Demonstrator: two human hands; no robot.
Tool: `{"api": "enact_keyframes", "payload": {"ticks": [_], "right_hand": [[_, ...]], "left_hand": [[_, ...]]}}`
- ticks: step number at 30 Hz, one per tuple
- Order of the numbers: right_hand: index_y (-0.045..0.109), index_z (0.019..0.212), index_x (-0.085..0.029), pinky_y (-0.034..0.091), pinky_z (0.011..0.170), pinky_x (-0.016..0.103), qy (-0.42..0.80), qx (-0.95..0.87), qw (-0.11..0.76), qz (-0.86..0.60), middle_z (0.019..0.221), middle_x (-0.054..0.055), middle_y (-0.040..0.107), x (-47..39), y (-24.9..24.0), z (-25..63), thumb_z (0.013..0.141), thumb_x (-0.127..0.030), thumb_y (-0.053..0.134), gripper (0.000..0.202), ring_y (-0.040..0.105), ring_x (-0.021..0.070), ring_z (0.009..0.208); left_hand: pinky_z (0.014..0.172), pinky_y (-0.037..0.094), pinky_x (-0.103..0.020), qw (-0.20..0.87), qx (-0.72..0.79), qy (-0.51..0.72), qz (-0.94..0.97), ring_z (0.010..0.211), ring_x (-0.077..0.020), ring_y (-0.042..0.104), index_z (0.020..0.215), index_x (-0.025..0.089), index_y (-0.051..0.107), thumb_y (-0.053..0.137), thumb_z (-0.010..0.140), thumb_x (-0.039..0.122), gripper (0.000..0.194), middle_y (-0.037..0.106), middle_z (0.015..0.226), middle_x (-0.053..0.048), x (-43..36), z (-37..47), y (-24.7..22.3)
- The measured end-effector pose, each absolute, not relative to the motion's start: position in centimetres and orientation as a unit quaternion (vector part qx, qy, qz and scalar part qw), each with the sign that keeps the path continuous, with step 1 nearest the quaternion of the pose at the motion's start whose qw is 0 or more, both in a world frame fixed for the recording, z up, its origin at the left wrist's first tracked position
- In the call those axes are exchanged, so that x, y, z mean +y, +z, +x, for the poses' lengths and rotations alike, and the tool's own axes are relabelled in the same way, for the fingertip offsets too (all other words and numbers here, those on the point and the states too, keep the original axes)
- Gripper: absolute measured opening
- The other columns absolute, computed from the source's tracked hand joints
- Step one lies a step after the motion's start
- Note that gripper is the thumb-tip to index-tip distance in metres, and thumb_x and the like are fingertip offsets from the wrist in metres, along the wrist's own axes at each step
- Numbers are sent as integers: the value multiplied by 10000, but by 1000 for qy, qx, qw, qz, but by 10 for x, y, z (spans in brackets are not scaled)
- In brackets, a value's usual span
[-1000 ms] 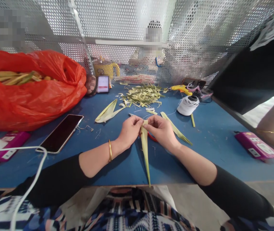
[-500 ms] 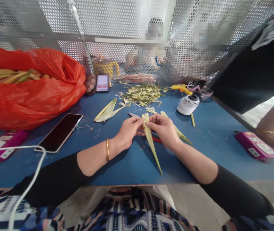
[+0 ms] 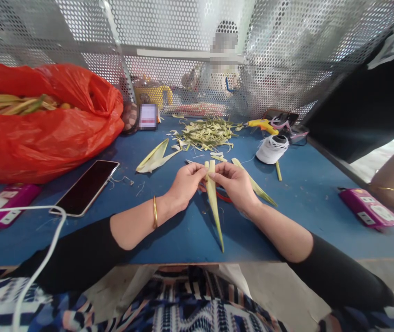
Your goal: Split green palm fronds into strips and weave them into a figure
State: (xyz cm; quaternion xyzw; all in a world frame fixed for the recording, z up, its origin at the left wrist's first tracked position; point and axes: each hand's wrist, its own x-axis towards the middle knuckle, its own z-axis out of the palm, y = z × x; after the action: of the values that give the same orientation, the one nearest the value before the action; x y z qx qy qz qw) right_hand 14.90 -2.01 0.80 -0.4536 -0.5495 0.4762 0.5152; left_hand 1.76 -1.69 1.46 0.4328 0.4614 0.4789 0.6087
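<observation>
A pale green husk strip point(image 3: 214, 203) hangs between my hands, its long tip pointing down toward the table's front edge. My left hand point(image 3: 187, 184) pinches its upper end from the left, thumb against fingers. From the right, my right hand point(image 3: 234, 184) pinches the same end, thumb on top. Red-handled scissors point(image 3: 223, 197) lie beneath my hands, mostly hidden, with a blade tip showing past my left fingers. Another husk piece point(image 3: 257, 186) lies just right of my right hand. A folded, opened husk point(image 3: 153, 159) rests on the table beyond my left hand.
A red bag point(image 3: 79, 138) of husks fills the left, beside a phone point(image 3: 85, 188). Husk scraps point(image 3: 208, 133) lie in a heap at the back. White thread point(image 3: 272, 150), a yellow glue gun point(image 3: 261, 125) and a purple pack point(image 3: 371, 207) are right. A person's leg shows far right.
The lower tip of the held husk strip has swung slightly left. Both hands keep their pinch on its upper end. The camera view has shifted slightly.
</observation>
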Motion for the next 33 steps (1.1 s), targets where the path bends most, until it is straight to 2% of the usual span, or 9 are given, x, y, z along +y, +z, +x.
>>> {"api": "enact_keyframes", "payload": {"ticks": [4, 11, 18, 26, 33], "right_hand": [[590, 645, -174, 413, 550, 262, 472, -536, 523, -466, 579, -27, 593, -21, 8, 148, 580, -399, 809, 321, 508, 108, 545], [561, 609, -188, 389, 533, 251, 450, -552, 544, -445, 536, -56, 532, -21, 10, 147, 609, -353, 794, 286, 463, 97, 529], [596, 673, -181, 429, 562, 269, 498, -539, 503, -456, 588, -27, 603, -22, 7, 148, 581, -382, 819, 314, 527, 117, 558], [579, 652, -191, 444, 596, 270, 476, -563, 522, -428, 609, -34, 594, -23, 9, 148, 633, -357, 781, 262, 523, 111, 584], [603, 690, -178, 425, 530, 256, 540, -531, 475, -447, 583, -33, 595, -25, 8, 147, 578, -380, 811, 311, 509, 96, 520]], "left_hand": [[448, 467, -187, 599, 462, 474, 450, 466, -88, 555, 672, 146, 564, 547, 842, 100, 177, 581, 547, 23, -16, 18, 13], [468, 475, -208, 613, 460, 476, 431, 477, -98, 557, 674, 148, 574, 566, 823, 134, 150, 585, 564, 12, -16, 18, 12], [474, 455, -203, 583, 460, 491, 456, 493, -98, 552, 670, 158, 570, 579, 809, 165, 139, 579, 575, 21, -14, 16, 8], [467, 434, -195, 591, 458, 496, 441, 459, -79, 500, 652, 159, 549, 570, 810, 147, 160, 538, 542, 42, -13, 17, 8], [484, 446, -198, 582, 456, 509, 440, 462, -78, 511, 666, 157, 556, 575, 812, 157, 148, 556, 563, 41, -12, 15, 8]]}}
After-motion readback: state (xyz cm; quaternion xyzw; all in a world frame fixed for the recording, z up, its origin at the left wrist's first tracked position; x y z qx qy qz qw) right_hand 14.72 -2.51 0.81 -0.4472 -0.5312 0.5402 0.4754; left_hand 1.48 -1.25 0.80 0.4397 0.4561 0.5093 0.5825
